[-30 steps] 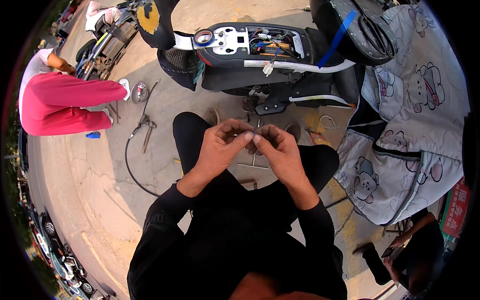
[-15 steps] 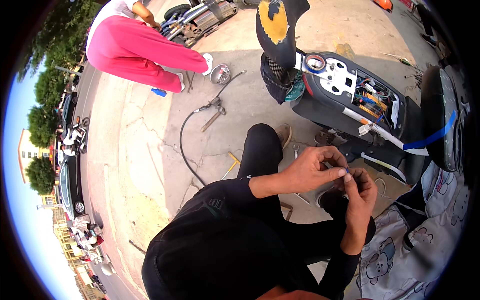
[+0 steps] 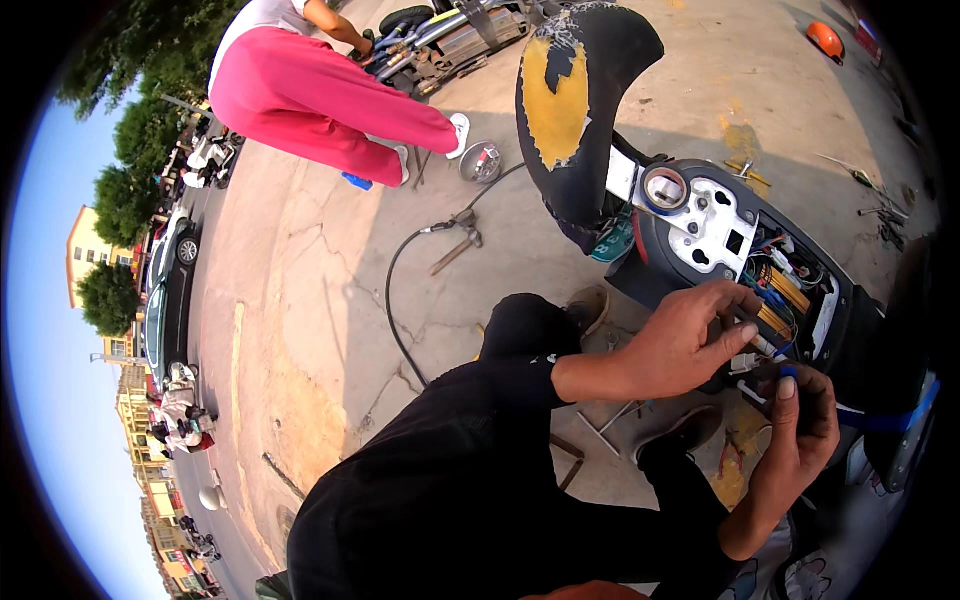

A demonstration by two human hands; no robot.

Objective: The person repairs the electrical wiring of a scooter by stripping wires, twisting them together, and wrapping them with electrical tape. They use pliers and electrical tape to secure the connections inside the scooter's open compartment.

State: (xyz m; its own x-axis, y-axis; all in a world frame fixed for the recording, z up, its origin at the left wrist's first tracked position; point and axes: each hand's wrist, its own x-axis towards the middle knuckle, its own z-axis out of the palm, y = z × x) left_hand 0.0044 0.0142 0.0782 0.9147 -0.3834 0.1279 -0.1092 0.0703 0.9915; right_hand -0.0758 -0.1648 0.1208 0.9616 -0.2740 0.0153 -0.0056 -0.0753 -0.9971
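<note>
Held at the near side of the scooter [image 3: 644, 283], just beside the open bay [image 3: 808, 238]: small blue piece [image 3: 788, 372], pinched between thumb and index finger of the right hand [image 3: 800, 425], digits closed on it, remaining fingers curled. Positioned just beyond and to the left: left hand [image 3: 690, 345], thumb extended, index finger bent above it, with a narrow gap visible between thumb and finger. Contents of left grip: cannot tell. Exposed in the bay: coloured wires [image 3: 775, 300], with orange blocks [image 3: 790, 288] among them. Mounted next to the bay: white plate [image 3: 714, 225], pierced by several openings, with tape roll [image 3: 664, 209] at its left end. Situated beyond the plate: black seat [image 3: 625, 60], cover torn, yellow foam [image 3: 555, 120] showing. Lying on the pavement [image 3: 290, 290] between the wearer's legs [image 3: 530, 350]: metal T-bar [image 3: 598, 432]. Lying farther left: hammer [image 3: 453, 257], just beside black hose [image 3: 388, 290]. Near the upper end of the hose: bowl [image 3: 478, 180]. Bent over at upper left: person in pink trousers [image 3: 330, 100]. Placed well apart at upper right: orange helmet [image 3: 826, 42].
</note>
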